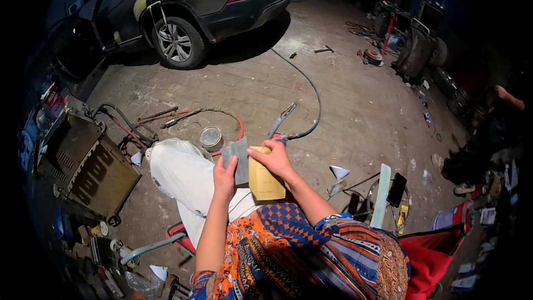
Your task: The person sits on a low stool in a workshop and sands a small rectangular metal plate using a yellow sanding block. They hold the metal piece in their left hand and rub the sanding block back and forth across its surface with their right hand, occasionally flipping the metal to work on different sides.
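Observation:
Above my lap, my left hand (224, 178) is closed on a grey sheet of sandpaper (236, 158), pinched under the thumb. Right beside it, my right hand (276, 161) grips a yellow-backed sheet of sandpaper (267, 180) with faint print on its lower part. Its thumb lies across the top of that sheet, close to the edge of the grey one. I cannot tell whether the two sheets are joined. White trousers (180, 169) cover my legs below the hands. Just beyond stands a round tin (211, 138) on the floor.
A dark car (222, 0) with yellowish filler patches stands at the far left. A hose (313, 89) crosses the floor. Left of me is a wheeled metal machine (105, 172) with cables. To the right lie a long pale strip (381, 195) and a phone (396, 190); another person's arm (509, 99) shows beyond.

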Available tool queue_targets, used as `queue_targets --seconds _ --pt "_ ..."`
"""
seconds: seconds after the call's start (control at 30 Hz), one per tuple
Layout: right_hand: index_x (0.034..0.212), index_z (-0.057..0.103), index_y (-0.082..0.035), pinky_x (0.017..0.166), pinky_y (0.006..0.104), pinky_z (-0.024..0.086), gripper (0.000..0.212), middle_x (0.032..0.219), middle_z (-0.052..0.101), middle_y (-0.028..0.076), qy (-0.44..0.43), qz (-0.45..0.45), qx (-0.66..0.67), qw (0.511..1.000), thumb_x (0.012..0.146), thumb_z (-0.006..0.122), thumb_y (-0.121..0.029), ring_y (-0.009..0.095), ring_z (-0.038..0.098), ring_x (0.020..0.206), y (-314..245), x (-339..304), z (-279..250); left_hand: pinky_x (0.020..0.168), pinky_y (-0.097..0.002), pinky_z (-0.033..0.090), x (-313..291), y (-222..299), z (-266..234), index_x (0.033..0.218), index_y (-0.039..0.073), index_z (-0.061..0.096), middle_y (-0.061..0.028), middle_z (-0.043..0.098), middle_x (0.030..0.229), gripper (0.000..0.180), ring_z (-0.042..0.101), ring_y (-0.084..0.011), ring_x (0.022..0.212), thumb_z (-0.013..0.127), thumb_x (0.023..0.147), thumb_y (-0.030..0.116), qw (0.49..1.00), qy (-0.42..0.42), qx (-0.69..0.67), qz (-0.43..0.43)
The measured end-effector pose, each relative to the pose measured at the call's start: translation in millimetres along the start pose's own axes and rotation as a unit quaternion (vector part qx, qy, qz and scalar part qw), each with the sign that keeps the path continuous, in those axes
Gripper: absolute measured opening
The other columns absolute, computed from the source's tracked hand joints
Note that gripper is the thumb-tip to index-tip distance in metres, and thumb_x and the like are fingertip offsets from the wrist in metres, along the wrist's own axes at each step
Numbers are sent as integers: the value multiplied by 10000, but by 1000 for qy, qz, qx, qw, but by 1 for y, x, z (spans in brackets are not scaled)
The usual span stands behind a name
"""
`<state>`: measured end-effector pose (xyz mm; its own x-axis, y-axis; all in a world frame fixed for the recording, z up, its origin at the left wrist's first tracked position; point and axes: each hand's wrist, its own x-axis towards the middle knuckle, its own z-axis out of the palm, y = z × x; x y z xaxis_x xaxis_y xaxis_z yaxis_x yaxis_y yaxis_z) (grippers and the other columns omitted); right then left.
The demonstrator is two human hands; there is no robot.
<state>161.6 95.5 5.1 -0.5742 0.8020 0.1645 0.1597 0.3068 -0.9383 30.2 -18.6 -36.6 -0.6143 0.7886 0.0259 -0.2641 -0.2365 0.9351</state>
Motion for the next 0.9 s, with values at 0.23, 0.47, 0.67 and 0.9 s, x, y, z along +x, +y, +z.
queue_targets --seconds 0.23,0.47,0.67,0.9 --pt "704 580 10 583 319 460 456 645 591 66 -130 14 -42 990 739 822 -375 111 546 643 1 3 5 821 -294 511 -3 12 3 1179 -31 578 -93 659 1074 277 619 -141 927 591 958 136 1000 7 14 14" --pt "643 564 -22 512 290 427 394 604 563 -4 -194 64 37 978 739 834 -292 75 502 562 6 2 -3 848 -284 484 1 6 4 1178 -21 583 -65 660 1067 286 596 -119 946 593 967 171 1000 -13 12 24" --pt "584 457 -80 483 257 379 427 619 520 -34 -90 102 90 987 757 823 -216 49 466 557 -12 23 -13 795 -264 501 -5 7 4 1162 0 596 -48 665 1041 256 599 -88 910 582 978 178 998 -61 18 9" --pt "637 528 -58 504 269 429 388 632 577 1 -151 67 38 985 756 833 -266 68 525 577 3 18 -5 816 -261 488 -5 10 2 1167 -12 597 -39 670 1033 266 589 -90 928 579 979 176 997 -59 41 26"
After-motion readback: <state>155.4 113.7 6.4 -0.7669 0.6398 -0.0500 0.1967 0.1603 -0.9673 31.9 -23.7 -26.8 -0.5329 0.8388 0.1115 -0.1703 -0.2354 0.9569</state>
